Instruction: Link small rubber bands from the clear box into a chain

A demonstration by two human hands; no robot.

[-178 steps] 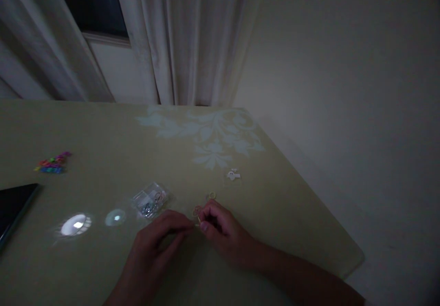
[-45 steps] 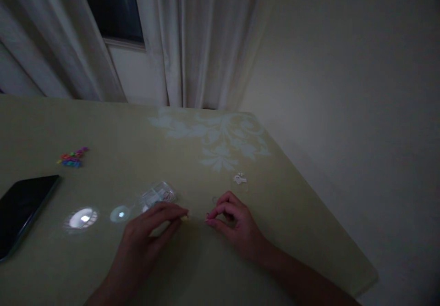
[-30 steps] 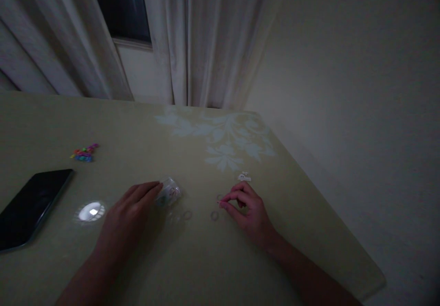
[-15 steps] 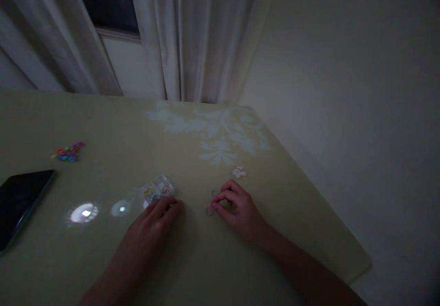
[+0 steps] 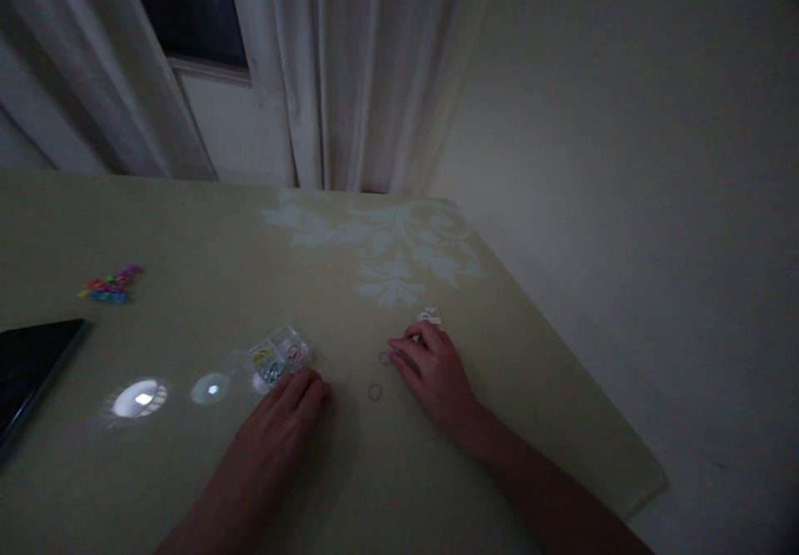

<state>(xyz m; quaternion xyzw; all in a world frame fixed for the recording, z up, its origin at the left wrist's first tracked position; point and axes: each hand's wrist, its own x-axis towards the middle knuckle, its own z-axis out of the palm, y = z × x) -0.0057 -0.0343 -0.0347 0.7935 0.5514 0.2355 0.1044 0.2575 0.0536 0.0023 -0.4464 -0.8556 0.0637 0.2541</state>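
Observation:
My left hand (image 5: 284, 413) rests on the table with fingers loosely bent, nothing visible in it. Just beyond its fingertips lies a small clear divided box (image 5: 279, 354) holding tiny yellow, greenish and pink pieces. Over to the right, my right hand (image 5: 434, 372) has thumb and forefinger slightly apart. Their tips are close to a small pale ring (image 5: 384, 358); whether they touch it I cannot tell. A second small ring (image 5: 374, 392) lies on the table between my hands. Small white pieces (image 5: 429, 315) lie just past my right knuckles, partly hidden.
A pile of small colourful pieces (image 5: 111, 285) sits at the left. In front of it is a dark tablet or phone (image 5: 37, 372). Light reflections shine off the table (image 5: 205, 247). Curtains (image 5: 349, 72) and a wall (image 5: 593, 164) stand behind and to the right.
My right hand has let go of the nearer ring and shifted slightly away toward the other ring. The view has tilted a little; my left hand stays beside the box, covering less of it.

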